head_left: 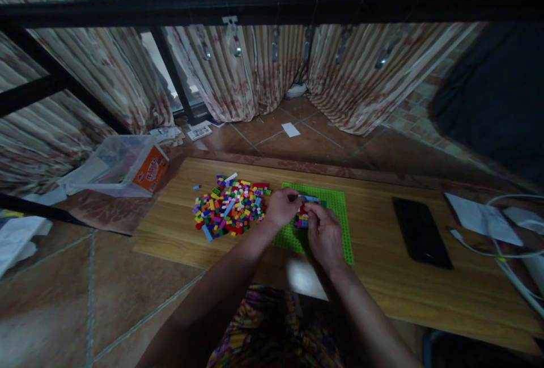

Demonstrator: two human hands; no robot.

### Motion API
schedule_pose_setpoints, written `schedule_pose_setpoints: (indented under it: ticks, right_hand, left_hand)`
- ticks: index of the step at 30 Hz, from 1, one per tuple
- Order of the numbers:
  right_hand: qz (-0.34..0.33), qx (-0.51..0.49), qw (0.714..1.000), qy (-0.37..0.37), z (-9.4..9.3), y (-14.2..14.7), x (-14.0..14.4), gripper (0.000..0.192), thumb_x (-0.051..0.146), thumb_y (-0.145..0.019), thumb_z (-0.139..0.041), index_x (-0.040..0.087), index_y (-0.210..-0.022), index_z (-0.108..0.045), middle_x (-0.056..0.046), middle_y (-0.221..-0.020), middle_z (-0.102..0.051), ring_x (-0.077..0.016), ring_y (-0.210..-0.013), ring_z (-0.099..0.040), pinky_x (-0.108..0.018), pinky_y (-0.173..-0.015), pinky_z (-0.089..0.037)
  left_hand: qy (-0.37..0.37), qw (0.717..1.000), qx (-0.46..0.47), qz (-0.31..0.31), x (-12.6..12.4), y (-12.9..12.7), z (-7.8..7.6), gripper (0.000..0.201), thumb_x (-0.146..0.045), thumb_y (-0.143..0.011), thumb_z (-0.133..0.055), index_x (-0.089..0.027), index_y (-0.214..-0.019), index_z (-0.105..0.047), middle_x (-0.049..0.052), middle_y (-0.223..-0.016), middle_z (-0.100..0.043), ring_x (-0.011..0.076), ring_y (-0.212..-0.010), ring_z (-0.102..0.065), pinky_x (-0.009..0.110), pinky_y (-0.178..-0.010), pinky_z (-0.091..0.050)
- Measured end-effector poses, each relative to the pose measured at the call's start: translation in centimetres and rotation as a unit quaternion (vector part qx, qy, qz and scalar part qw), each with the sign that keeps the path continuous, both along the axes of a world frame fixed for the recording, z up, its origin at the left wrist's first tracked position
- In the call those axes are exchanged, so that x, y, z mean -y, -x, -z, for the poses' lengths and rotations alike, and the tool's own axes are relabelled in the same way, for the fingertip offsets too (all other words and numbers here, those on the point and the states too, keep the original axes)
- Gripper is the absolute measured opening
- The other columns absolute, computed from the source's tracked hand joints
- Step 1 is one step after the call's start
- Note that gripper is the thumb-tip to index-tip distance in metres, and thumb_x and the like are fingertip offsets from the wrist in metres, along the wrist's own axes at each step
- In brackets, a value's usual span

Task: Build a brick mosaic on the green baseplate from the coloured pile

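A green baseplate [340, 203] lies on a low wooden table [382, 288]. On it stands a small multicoloured brick build [302, 218]. My left hand [283, 207] and my right hand [323, 235] meet over this build, fingers pinched on it from both sides. A loose pile of small coloured bricks [232, 206] lies on the table just left of my left hand. The bricks under my fingertips are hidden.
A black phone [421, 233] lies right of the baseplate. White paper [478, 216] and white cables [510, 254] sit at the table's right end. A clear plastic box [123, 166] lies on its side at the left. Curtains and a black metal frame [272, 5] stand behind.
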State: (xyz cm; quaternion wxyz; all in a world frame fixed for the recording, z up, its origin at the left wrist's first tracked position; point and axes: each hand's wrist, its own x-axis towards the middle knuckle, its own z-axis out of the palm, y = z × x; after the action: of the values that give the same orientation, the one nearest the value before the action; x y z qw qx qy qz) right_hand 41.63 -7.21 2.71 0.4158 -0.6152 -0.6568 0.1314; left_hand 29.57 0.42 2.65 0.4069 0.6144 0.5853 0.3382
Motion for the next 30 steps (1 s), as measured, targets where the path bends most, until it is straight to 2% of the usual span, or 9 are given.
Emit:
schedule_pose_setpoints:
  ticks: [5, 12, 16, 21, 30]
  right_hand:
    - [0.003, 0.005, 1.0, -0.008, 0.2, 0.1, -0.1, 0.031, 0.029, -0.097, -0.04, 0.019, -0.106, -0.067, -0.01, -0.101, -0.072, -0.0233, -0.092, -0.062, -0.04, -0.088, -0.046]
    - [-0.004, -0.01, 1.0, -0.013, 0.2, -0.3, 0.4, 0.032, 0.031, -0.096, -0.041, 0.017, -0.11, -0.066, -0.011, -0.103, -0.071, -0.0239, -0.096, -0.062, -0.04, -0.089, -0.048]
    - [0.015, -0.028, 0.999, -0.016, 0.5, -1.3, 1.4, 0.032, 0.035, -0.095, -0.043, 0.017, -0.108, -0.067, -0.012, -0.103, -0.071, -0.0246, -0.097, -0.062, -0.04, -0.089, -0.049]
    - [0.025, -0.044, 0.999, -0.002, 0.8, -1.8, 2.3, 0.031, 0.036, -0.093, -0.046, 0.018, -0.106, -0.068, -0.011, -0.103, -0.072, -0.0244, -0.094, -0.064, -0.04, -0.086, -0.05]
    - [0.018, -0.033, 0.999, 0.004, 0.8, -1.4, 2.1, 0.031, 0.034, -0.093, -0.045, 0.019, -0.105, -0.069, -0.011, -0.104, -0.072, -0.0244, -0.098, -0.063, -0.041, -0.088, -0.049]
  left_hand:
    - [-0.038, 0.998, -0.042, 0.024, 0.6, -0.1, -0.5, 0.012, -0.022, -0.082, -0.061, -0.015, -0.087, -0.071, 0.005, -0.08, -0.073, 0.0151, -0.074, -0.066, 0.025, -0.071, -0.051]
    - [-0.077, 0.99, -0.122, -0.002, 2.4, -0.3, -1.2, 0.02, -0.027, -0.09, -0.053, -0.016, -0.094, -0.07, 0.009, -0.09, -0.073, 0.02, -0.083, -0.068, 0.031, -0.082, -0.051]
    - [-0.076, 0.995, -0.059, -0.014, 3.8, 0.0, -0.8, 0.025, -0.031, -0.091, -0.052, -0.017, -0.105, -0.066, 0.009, -0.096, -0.073, 0.0204, -0.087, -0.069, 0.031, -0.083, -0.053]
    - [-0.043, 0.998, 0.037, 0.02, 4.9, 0.5, 0.3, 0.026, -0.018, -0.082, -0.06, -0.017, -0.107, -0.064, 0.006, -0.102, -0.072, 0.0177, -0.089, -0.068, 0.029, -0.081, -0.054]
    - [0.002, 0.998, 0.062, -0.003, 4.7, 0.1, 0.0, 0.023, -0.013, -0.077, -0.059, -0.019, -0.097, -0.068, 0.003, -0.091, -0.073, 0.0154, -0.083, -0.068, 0.027, -0.078, -0.055]
